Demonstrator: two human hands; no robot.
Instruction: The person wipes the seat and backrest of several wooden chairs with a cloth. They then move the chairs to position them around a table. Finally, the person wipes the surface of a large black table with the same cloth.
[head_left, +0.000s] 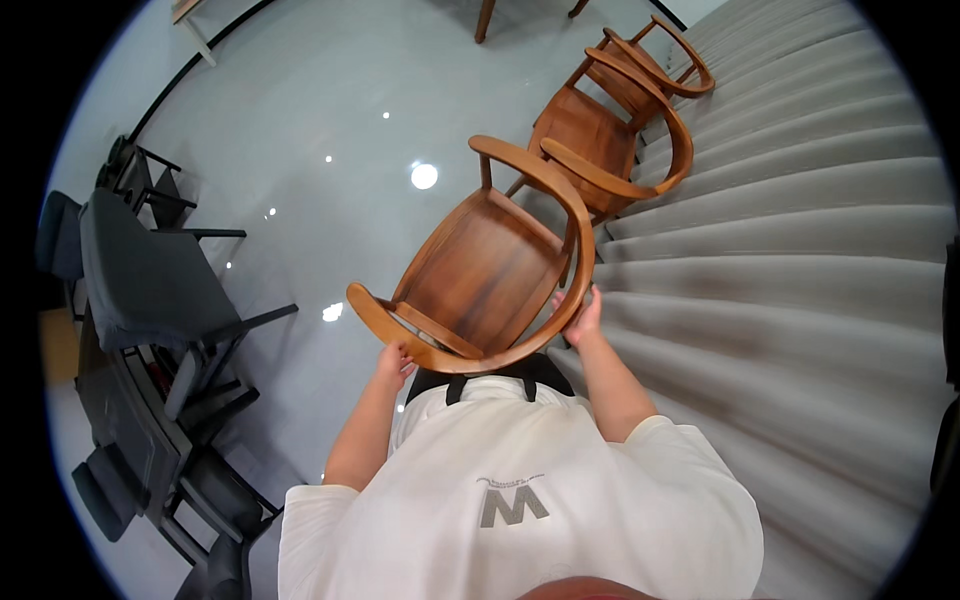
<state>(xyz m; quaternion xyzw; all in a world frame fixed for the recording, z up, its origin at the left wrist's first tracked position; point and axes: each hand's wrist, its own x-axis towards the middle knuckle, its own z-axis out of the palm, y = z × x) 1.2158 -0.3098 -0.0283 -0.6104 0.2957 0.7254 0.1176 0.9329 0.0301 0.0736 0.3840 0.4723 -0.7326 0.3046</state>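
A brown wooden armchair (484, 274) with a curved back rail stands right in front of me, its back towards my body. My left hand (395, 363) is at the outer side of the curved arm rail, fingers bent against it. On the other side, my right hand (583, 318) touches the rail from outside, palm turned up and fingers partly hidden by the wood. A second wooden armchair (589, 139) stands close beyond the first, and a third one (630, 64) farther along the same row.
Grey pleated curtains (787, 247) hang along the right side. At the left stand dark upholstered chairs (150, 277) around a dark table (124, 405). Wooden furniture legs (485, 21) show at the top. The glossy grey floor (315, 195) reflects ceiling lights.
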